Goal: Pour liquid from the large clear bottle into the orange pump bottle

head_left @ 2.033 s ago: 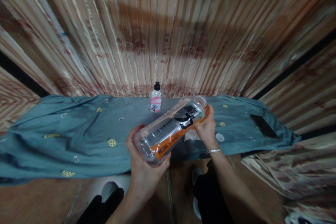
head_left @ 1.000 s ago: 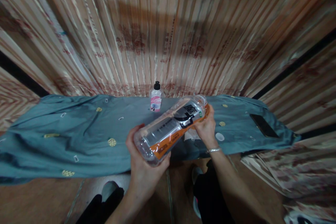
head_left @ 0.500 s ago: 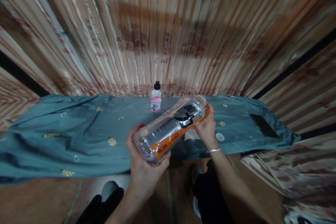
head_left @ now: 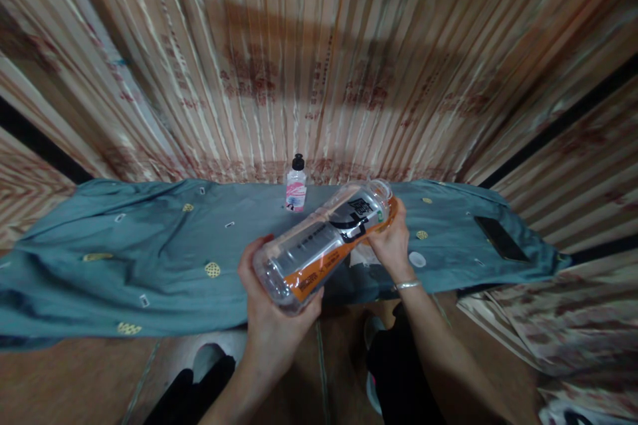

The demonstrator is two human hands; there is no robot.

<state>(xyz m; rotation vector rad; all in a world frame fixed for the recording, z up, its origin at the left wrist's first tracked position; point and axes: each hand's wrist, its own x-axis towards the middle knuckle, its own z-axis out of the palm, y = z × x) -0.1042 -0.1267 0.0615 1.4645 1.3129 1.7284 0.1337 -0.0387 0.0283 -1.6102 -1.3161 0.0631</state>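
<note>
A large clear plastic bottle point(head_left: 319, 249) with an orange, black and grey label is held tilted above the cloth, its uncapped mouth up to the right. My left hand point(head_left: 273, 319) grips its base end at the lower left. Around the neck end is my right hand point(head_left: 393, 239), its fingers partly hidden behind the bottle; a silver bracelet is on that wrist. Behind the large bottle, a small clear bottle point(head_left: 296, 191) with a black cap and pink-white label stands upright. A white round disc point(head_left: 417, 259) lies just right of my right hand.
A blue-green patterned cloth point(head_left: 174, 239) covers the long narrow table. A dark flat phone-like object point(head_left: 500, 238) lies at its right end. Striped curtains point(head_left: 309, 66) hang behind and at both sides, with dark bars at left and right. My feet and legs are below.
</note>
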